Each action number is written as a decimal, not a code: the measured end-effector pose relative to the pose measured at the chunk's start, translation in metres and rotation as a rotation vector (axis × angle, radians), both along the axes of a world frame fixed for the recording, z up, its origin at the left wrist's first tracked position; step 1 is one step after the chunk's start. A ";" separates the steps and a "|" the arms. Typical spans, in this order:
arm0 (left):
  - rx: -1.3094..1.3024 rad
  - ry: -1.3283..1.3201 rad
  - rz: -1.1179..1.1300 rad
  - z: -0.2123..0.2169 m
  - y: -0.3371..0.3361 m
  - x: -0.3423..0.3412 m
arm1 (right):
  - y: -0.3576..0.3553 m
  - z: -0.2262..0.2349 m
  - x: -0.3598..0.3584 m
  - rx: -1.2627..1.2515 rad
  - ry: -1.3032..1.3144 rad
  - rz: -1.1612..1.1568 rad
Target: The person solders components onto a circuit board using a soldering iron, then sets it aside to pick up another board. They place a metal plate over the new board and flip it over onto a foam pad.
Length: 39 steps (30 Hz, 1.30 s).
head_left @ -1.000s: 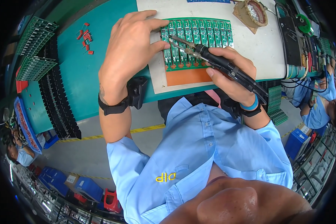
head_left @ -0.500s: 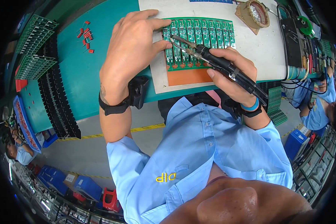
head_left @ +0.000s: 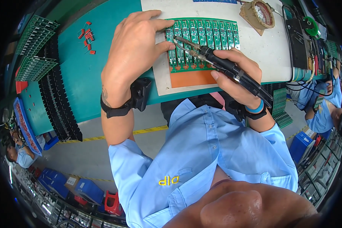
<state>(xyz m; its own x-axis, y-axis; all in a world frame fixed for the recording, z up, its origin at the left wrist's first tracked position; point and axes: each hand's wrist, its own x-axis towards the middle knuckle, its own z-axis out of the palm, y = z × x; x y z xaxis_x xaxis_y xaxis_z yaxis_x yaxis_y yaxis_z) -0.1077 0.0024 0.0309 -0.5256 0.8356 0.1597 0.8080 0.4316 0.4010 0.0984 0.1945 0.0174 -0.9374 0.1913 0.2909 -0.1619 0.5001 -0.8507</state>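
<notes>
A green circuit board panel (head_left: 216, 32), made of several narrow strips side by side, lies on an orange sheet (head_left: 192, 79) over a pale mat. My left hand (head_left: 135, 47) has its thumb and index finger spread apart, their tips touching the panel's left edge. Pen-like in my right hand (head_left: 242, 74) is a black soldering iron (head_left: 226, 65) with a thin metal feed tube alongside. Its tip touches or hovers just above the leftmost strips, close to my left thumb; I cannot tell which.
A round solder pot (head_left: 259, 15) stands at the back right, near a black soldering station (head_left: 297, 43) with cables. Red components (head_left: 88, 36) lie on the teal mat at left. Upright boards (head_left: 36, 68) and a black rack strip (head_left: 59, 100) are farther left. Other people work at both sides.
My hands, the soldering iron and the board panel show almost no movement. At the far right, a co-worker's hands and held board have shifted slightly.
</notes>
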 end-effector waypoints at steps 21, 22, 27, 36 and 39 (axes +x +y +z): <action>-0.048 -0.043 0.005 0.003 -0.001 -0.002 | 0.031 0.013 0.036 0.054 0.042 -0.065; -0.055 -0.055 0.008 0.004 -0.001 -0.002 | 0.040 0.012 0.044 0.125 0.076 -0.189; -0.103 -0.042 -0.027 0.008 -0.003 -0.009 | 0.083 -0.025 0.054 -0.070 0.239 -0.675; 0.084 0.129 -0.314 0.030 0.018 0.099 | 0.072 -0.043 0.053 -0.050 0.235 -0.527; 0.083 0.055 -0.424 -0.004 0.038 0.150 | 0.072 -0.047 0.049 -0.021 0.262 -0.486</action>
